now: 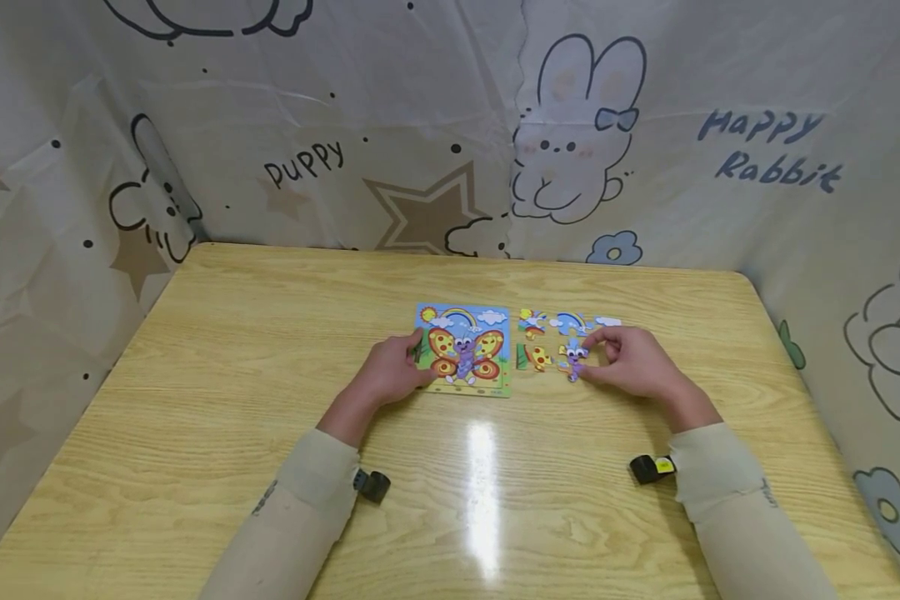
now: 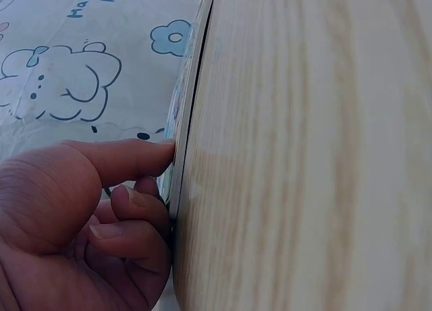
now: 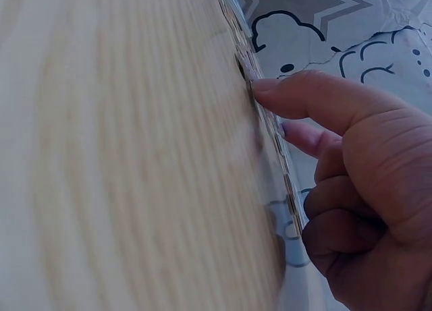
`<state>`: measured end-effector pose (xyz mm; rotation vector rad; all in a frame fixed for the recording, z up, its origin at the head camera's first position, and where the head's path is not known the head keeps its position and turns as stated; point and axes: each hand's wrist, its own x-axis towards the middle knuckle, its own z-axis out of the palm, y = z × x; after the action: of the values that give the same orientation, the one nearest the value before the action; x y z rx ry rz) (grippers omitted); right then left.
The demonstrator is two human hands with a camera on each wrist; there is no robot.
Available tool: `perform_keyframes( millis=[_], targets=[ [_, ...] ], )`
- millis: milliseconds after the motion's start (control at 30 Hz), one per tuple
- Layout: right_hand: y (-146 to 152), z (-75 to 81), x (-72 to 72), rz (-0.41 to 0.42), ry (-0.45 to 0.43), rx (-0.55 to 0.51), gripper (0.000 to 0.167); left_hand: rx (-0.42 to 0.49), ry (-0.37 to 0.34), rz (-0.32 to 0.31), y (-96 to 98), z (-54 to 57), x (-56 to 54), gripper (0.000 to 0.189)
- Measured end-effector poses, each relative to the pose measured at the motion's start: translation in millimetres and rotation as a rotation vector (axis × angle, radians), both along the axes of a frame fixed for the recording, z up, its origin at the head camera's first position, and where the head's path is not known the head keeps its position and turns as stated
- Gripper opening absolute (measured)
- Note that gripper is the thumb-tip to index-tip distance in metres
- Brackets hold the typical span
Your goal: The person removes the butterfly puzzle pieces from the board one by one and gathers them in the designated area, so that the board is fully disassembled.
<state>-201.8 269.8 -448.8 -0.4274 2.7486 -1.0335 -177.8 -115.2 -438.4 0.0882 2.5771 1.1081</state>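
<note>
- One grip, the left (image 1: 392, 368), holds the butterfly board (image 1: 465, 353) by its left edge, thumb and curled fingers against it; the board, on the desk (image 1: 232, 400), looks thin and stiff and should slide easily.
- Several loose pieces (image 1: 537, 358) lie just right of the board, probably light and smooth, with fragile tabs; edges suit lifting.
- One purple butterfly-body piece (image 1: 574, 360) sits pinched between thumb and index finger of the right grip (image 1: 630, 364), likely best held by its sides.
</note>
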Motion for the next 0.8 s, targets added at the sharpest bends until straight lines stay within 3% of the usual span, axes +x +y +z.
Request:
perform_keyframes(
  millis=[300,467,800],
  targets=[
    [2,1.0,1.4,-0.004,-0.021,-0.021,0.037,-0.004,-0.001,0.003,0.7,0.1,0.0,0.081],
    [-1,2.3,3.9,-0.036,0.013,-0.071,0.037,0.002,0.007,-0.002,0.0,-0.5,-0.8,0.08],
    [-36,6.1,15.3,-0.069,0.022,-0.145,0.041,-0.004,0.003,0.003,-0.2,0.9,0.9,0.08]
  ],
)
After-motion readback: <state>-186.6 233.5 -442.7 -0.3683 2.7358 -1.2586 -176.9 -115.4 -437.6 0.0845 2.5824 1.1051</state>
